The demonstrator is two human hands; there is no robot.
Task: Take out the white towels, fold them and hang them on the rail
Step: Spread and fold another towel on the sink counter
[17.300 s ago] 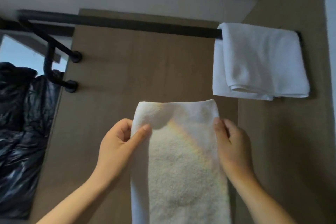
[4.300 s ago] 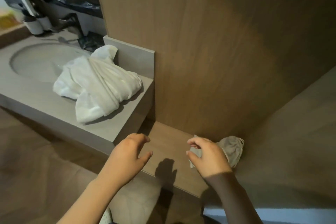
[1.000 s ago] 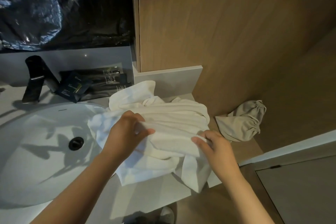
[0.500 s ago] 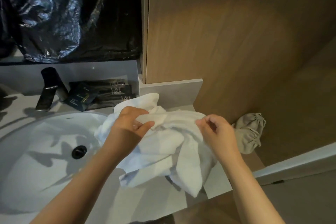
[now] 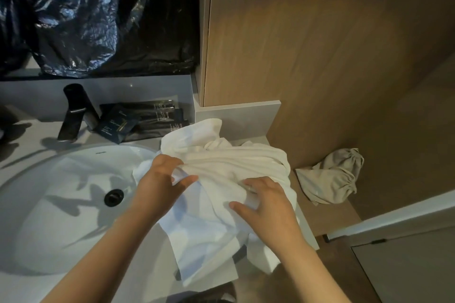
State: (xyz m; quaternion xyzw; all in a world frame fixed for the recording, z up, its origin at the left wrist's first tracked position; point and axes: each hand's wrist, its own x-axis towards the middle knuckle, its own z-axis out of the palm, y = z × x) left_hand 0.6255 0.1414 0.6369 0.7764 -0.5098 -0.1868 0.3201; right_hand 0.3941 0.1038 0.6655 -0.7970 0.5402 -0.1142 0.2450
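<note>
Both forearms come in from 6 o'clock. L hand (image 5: 162,179) sits on the heap's 9 o'clock edge, its grip clamped on a bunched fold, thumb sticking out toward 3. R hand (image 5: 268,204) is on the heap's 5 o'clock side, thumb spread toward 9, fingers bent into the cloth, so that grip looks closed on fabric too.

The white towels (image 5: 234,167) lie in one crumpled pile on the counter (image 5: 110,141), at the 3 o'clock side of the sink (image 5: 61,216). One edge spills over the basin rim and a flap hangs off the counter's front at 6. Can't tell how many towels are in the pile. A black drain (image 5: 113,197) is mid-basin.

At 3 o'clock from the pile, on a lower wood shelf (image 5: 330,219), sits a beige drawstring bag (image 5: 332,177), apart from the towels.

Farther back at 10–11 o'clock: black faucet (image 5: 73,110), dark toiletry packets (image 5: 138,120) just beside it. Above those, black plastic sheeting (image 5: 98,15). A wood panel wall (image 5: 320,56) fills 12 to 3.
</note>
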